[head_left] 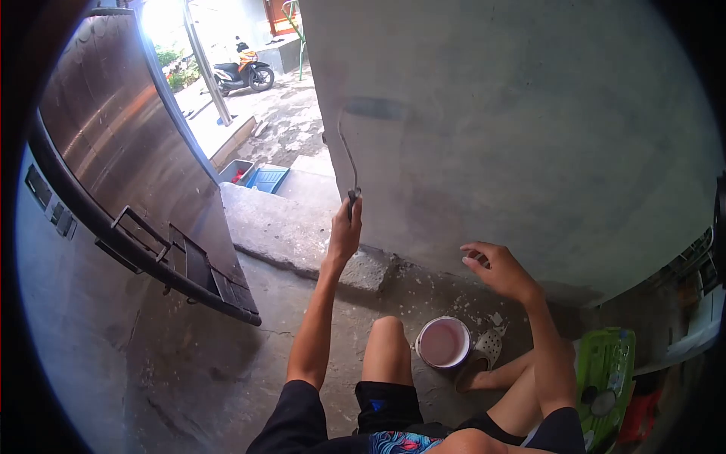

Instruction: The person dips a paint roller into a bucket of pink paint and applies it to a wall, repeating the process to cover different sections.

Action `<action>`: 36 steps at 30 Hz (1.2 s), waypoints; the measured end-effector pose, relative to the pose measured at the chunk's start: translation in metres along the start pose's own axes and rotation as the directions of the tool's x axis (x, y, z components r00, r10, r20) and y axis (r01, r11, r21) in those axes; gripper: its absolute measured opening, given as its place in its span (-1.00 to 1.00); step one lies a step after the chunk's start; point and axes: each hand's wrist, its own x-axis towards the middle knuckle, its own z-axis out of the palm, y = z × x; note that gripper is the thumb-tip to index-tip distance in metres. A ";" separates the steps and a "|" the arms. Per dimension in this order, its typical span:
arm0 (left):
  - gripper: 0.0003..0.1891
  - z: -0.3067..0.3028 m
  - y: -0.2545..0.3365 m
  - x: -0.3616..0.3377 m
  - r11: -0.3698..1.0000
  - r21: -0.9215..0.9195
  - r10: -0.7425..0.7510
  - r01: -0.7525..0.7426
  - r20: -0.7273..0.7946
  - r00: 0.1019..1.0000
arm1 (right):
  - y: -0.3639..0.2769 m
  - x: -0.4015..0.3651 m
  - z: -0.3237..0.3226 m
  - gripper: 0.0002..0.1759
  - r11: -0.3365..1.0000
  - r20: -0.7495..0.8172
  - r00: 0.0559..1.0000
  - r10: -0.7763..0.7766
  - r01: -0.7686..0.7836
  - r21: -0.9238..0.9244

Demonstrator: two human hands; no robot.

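My left hand (345, 231) is wrapped round the dark handle of a paint roller (376, 109). Its bent wire frame rises from the fist, and the roller head lies against the grey-white wall (484, 151) near the wall's left edge. Around the roller head the wall looks slightly darker in patches. My right hand (501, 271) hangs in the air in front of the lower wall, fingers loosely curled and thumb apart, with nothing visible in it. Below it, a white bucket (444, 342) with pinkish liquid inside stands on the floor.
A metal door (128, 136) stands open at left, beside a raised concrete step (283, 227). Outside are a blue tray (268, 179), a grey bin (237, 172) and a parked motorbike (243, 69). A green plastic lid (605, 386) is at right, near my shoe (488, 346).
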 end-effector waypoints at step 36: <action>-0.55 -0.005 0.031 0.044 0.985 -0.120 -0.120 0.126 0.058 0.991 | -0.010 0.009 0.011 -0.60 0.998 0.052 0.998 -0.028 0.030 -0.051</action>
